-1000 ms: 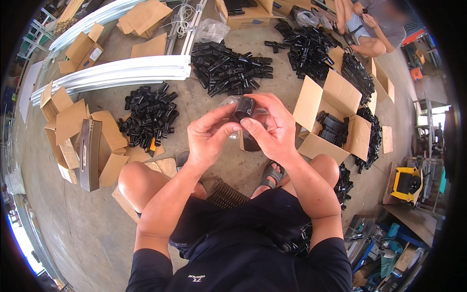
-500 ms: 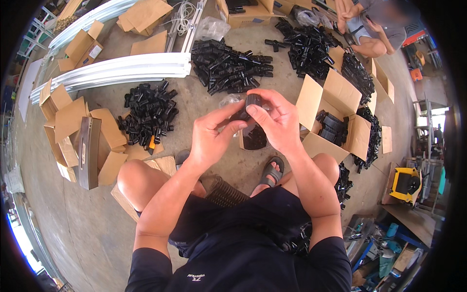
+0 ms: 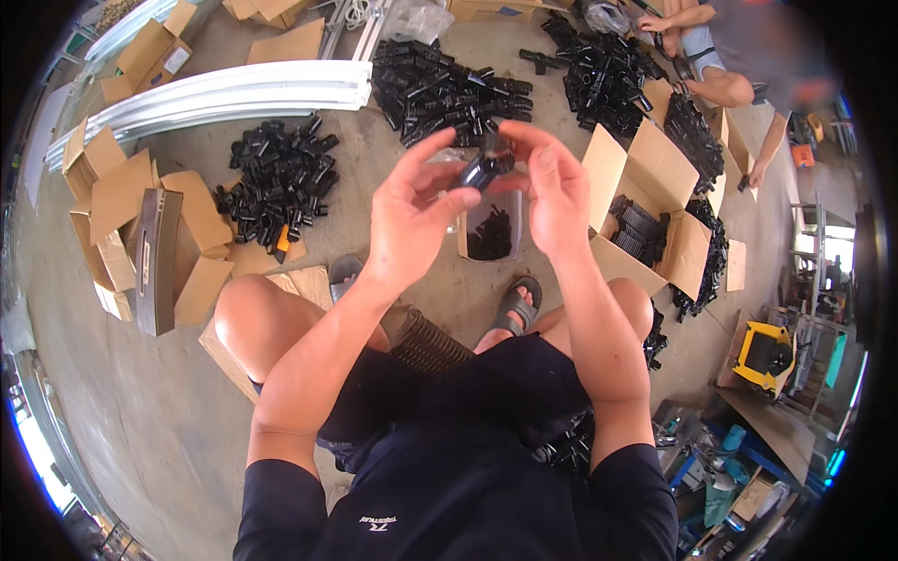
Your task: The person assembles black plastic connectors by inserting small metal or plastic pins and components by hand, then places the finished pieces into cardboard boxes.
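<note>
Bin (image 3: pixel 490 259) nr held blk part (image 3: pixel 478 172); open ctn (image 3: pixel 687 254) R, blk pile (image 3: pixel 440 98) ahead.

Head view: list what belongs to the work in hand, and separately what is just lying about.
Seems part of the work:
black fitting, between the left hand and right hand
piles of similar black fittings
small black pieces in a container below

Apparently just lying about:
white metal rails
yellow-framed object
crumpled clear plastic
</note>
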{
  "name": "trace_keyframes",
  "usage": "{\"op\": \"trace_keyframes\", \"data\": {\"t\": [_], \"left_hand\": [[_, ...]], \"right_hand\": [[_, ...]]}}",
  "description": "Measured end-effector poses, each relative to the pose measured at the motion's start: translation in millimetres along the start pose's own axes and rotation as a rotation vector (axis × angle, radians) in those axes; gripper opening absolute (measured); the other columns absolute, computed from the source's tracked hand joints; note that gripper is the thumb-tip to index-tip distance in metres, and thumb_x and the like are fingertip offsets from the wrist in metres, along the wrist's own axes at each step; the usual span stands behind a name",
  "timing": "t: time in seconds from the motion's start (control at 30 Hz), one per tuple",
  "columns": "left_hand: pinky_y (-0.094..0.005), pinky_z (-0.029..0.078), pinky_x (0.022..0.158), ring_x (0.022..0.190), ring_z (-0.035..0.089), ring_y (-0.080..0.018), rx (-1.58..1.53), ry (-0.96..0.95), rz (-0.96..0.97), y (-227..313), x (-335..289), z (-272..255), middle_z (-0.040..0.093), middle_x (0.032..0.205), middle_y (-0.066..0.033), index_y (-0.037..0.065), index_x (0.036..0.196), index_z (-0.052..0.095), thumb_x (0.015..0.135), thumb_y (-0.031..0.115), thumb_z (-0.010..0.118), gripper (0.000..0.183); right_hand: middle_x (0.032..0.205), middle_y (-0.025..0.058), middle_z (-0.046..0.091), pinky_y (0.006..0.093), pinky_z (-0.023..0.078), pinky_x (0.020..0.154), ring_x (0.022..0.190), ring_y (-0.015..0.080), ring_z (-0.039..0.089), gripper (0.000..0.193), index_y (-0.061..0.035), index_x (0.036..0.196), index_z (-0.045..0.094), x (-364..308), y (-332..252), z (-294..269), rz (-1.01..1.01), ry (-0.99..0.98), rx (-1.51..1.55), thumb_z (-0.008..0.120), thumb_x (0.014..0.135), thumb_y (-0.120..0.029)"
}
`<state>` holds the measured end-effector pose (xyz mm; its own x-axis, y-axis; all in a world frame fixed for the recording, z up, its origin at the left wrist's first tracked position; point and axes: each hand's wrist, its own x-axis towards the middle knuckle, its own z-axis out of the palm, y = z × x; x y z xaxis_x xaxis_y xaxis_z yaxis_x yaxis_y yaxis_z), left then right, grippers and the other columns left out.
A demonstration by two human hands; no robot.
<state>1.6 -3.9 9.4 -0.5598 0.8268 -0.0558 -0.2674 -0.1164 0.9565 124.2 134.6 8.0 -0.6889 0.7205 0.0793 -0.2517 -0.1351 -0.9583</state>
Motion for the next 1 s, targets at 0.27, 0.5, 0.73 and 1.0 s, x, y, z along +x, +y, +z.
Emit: {"op": "trace_keyframes", "data": {"t": [0.27, 0.5, 0.73, 1.0], "left_hand": [[-0.0378, 0.057, 0.098, 0.106, 0.071, -0.0261, -0.342, 0.15, 0.128, 10.7, 22.9, -27.6, 0.07, 0.118, -0.0203, -0.002, 0.15, 0.037, 0.094, -0.009, 0.066, 0.064], [-0.0309, 0.054, 0.099, 0.11, 0.068, -0.0197, -0.231, 0.202, 0.226, 34.4, 27.4, -38.2, 0.069, 0.123, -0.0217, -0.002, 0.152, 0.036, 0.089, -0.009, 0.073, 0.074], [-0.0291, 0.056, 0.097, 0.109, 0.067, -0.0172, -0.169, 0.223, 0.222, 35.4, 31.7, -54.7, 0.069, 0.124, -0.0214, -0.003, 0.152, 0.037, 0.088, -0.011, 0.074, 0.075], [-0.0318, 0.059, 0.095, 0.112, 0.07, -0.0219, 0.307, 0.125, 0.406, 24.9, 33.9, -49.5, 0.071, 0.122, -0.0199, -0.004, 0.149, 0.04, 0.083, -0.01, 0.077, 0.076]], "right_hand": [[0.105, 0.0109, 0.075, 0.0364, 0.059, 0.071, 0.093, 0.0251, 0.071, 0.025, -0.0102, 0.104, 0.078, 62.0, 121.7, -39.8, 0.249, -0.13, -1.087, 0.067, 0.097, -0.032], [0.104, 0.0064, 0.074, 0.041, 0.046, 0.094, 0.11, 0.0263, 0.063, 0.021, -0.0117, 0.091, 0.078, 38.3, 265.1, -42.3, -0.045, -0.695, -1.842, 0.06, 0.091, -0.023], [0.085, 0.0126, 0.071, 0.0484, 0.053, 0.072, 0.081, 0.0362, 0.067, 0.023, -0.0093, 0.079, 0.068, 50.5, 262.8, -64.0, -0.088, 0.106, -1.422, 0.068, 0.092, -0.028], [0.116, 0.0188, 0.07, 0.0471, 0.056, 0.093, 0.105, 0.0371, 0.067, 0.029, -0.0052, 0.112, 0.068, -30.1, 280.7, -119.2, 0.572, -0.488, -1.588, 0.064, 0.09, -0.023]]}}
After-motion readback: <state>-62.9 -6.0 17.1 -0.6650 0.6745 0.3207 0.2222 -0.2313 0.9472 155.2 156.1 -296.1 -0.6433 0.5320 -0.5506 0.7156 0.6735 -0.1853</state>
